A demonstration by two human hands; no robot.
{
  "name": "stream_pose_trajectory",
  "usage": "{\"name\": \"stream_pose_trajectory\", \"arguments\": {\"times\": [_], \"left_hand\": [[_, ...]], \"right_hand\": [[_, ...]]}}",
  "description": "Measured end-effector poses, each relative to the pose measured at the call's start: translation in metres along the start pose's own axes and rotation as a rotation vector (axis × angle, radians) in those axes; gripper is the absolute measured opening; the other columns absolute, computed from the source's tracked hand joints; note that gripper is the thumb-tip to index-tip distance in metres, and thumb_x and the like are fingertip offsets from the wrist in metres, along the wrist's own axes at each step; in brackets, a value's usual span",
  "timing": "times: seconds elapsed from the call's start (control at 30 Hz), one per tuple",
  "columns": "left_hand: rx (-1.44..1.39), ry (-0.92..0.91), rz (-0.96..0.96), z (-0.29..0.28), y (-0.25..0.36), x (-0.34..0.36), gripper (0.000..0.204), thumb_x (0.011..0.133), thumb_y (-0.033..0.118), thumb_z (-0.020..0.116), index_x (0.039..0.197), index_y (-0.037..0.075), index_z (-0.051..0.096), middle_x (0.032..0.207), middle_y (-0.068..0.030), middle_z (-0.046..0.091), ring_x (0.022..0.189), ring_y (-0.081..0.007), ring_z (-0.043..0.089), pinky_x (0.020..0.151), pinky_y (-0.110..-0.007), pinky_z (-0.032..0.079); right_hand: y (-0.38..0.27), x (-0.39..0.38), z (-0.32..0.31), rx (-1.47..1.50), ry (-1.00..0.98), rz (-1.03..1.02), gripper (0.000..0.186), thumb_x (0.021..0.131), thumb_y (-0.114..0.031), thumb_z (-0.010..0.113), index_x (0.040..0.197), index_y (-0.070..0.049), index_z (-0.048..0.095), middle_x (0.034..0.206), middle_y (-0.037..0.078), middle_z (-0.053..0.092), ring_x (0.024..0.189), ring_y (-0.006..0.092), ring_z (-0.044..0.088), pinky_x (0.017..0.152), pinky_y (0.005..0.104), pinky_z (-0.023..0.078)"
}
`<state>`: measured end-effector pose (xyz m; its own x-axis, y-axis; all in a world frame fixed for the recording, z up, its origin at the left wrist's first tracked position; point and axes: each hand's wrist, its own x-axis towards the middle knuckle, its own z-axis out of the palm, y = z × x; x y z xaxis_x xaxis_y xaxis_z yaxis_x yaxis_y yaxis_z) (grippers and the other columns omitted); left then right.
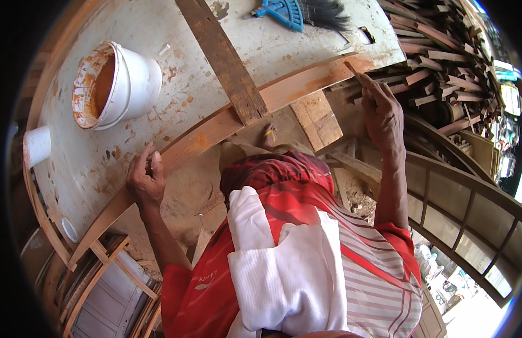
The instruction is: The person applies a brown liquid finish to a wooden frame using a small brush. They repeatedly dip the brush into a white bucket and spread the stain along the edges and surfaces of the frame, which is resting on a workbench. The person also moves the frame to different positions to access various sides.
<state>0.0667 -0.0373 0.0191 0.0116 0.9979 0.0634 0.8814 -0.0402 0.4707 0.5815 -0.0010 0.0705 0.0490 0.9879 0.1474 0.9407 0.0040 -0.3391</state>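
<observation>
My right hand (380, 112) is closed on a thin brown stick (354, 70). The stick's tip points toward the right end of a long reddish-brown wooden strip (200, 135), which runs along the near edge of the worn white table (176, 84). By the strip's left part is my left hand (146, 176), with its fingers curled. A dark spot shows between thumb and fingers, but what it is cannot be made out. A dark wooden plank (224, 62) lies across the table, its near end over the strip.
A white bucket (140, 79) with orange-brown paste tilts at the left, near a small white cup (38, 145). A blue brush (289, 12) lies at the far edge. Scrap wood (441, 62) is piled at the right, above a wooden lattice frame (441, 197). A board (317, 118) juts below the strip.
</observation>
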Motion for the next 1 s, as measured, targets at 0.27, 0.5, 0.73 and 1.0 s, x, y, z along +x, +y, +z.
{"name": "stream_pose_trajectory", "arguments": {"times": [0.27,0.5,0.73,1.0], "left_hand": [[-0.024,0.085,-0.009,0.01,-0.012,-0.007,0.034,0.104,0.026,0.065,0.126,0.001,0.072,0.106,-0.0144,0.076,0.091,-0.0251,0.074,0.075,-0.035,0.059],[-0.084,0.045,-0.083,0.008,-0.016,-0.006,0.035,0.107,0.024,0.063,0.131,0.001,0.071,0.116,-0.0144,0.077,0.101,-0.0205,0.074,0.082,-0.031,0.058],[-0.068,0.073,-0.076,0.01,-0.011,-0.007,0.036,0.106,0.027,0.063,0.129,0.0,0.071,0.107,-0.0128,0.076,0.091,-0.0188,0.072,0.076,-0.03,0.057],[-0.059,0.072,-0.102,0.01,-0.01,-0.004,0.037,0.106,0.028,0.063,0.128,0.0,0.072,0.105,-0.0148,0.077,0.09,-0.0201,0.073,0.075,-0.032,0.057]], "right_hand": [[0.027,0.006,-0.037,-0.342,-0.28,-0.264,0.054,0.09,-0.007,0.065,0.143,-0.018,0.066,0.1,0.007,0.067,0.096,0.0269,0.068,0.09,0.0424,0.05],[0.026,0.042,-0.025,-0.209,-0.266,-0.557,0.053,0.091,-0.007,0.062,0.141,-0.023,0.067,0.105,0.007,0.065,0.101,0.0263,0.066,0.092,0.0397,0.05],[0.069,0.067,-0.049,-0.364,-0.318,-0.523,0.055,0.091,-0.006,0.055,0.142,-0.023,0.067,0.105,0.008,0.064,0.103,0.027,0.064,0.094,0.0406,0.052],[0.053,0.058,-0.047,-0.27,-0.297,-0.571,0.051,0.093,-0.012,0.055,0.141,-0.023,0.068,0.103,0.007,0.062,0.1,0.0285,0.064,0.093,0.0418,0.05]]}}
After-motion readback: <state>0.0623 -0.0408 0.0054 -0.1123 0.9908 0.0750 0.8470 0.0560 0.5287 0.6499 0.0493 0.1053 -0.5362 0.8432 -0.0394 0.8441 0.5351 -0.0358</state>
